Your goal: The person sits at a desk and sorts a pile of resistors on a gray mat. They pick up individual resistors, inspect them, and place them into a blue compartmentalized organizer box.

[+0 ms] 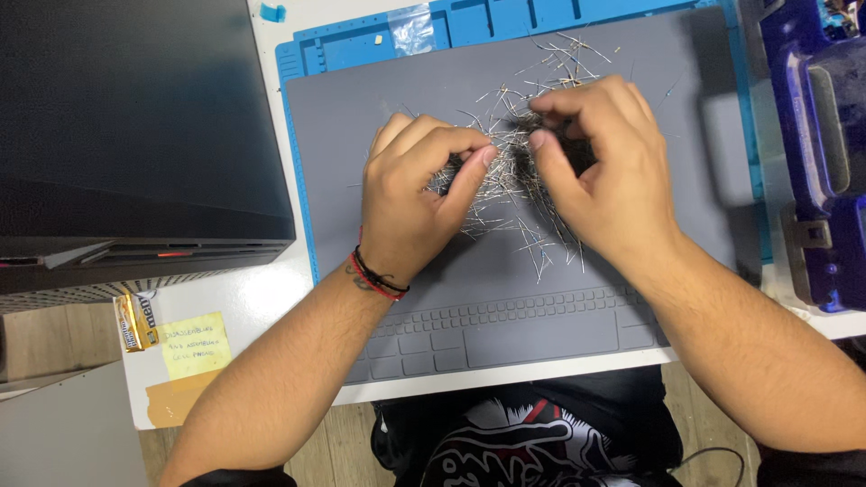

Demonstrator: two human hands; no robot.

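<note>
Now two hands, left hand and right hand, pinching wire pile (uncountable).

Between the fingers of the left hand and the right hand there is hardly any gap: a tangled pile of thin wire-leaded components fills it and spreads beyond the fingertips. Below the fingers, toward the wrists, the grey work mat lies bare and passable. Left of the left fingers, bare mat runs to the blue mat border, then a black case blocks. Right of the right fingers, bare mat ends at a blue tool.
</note>
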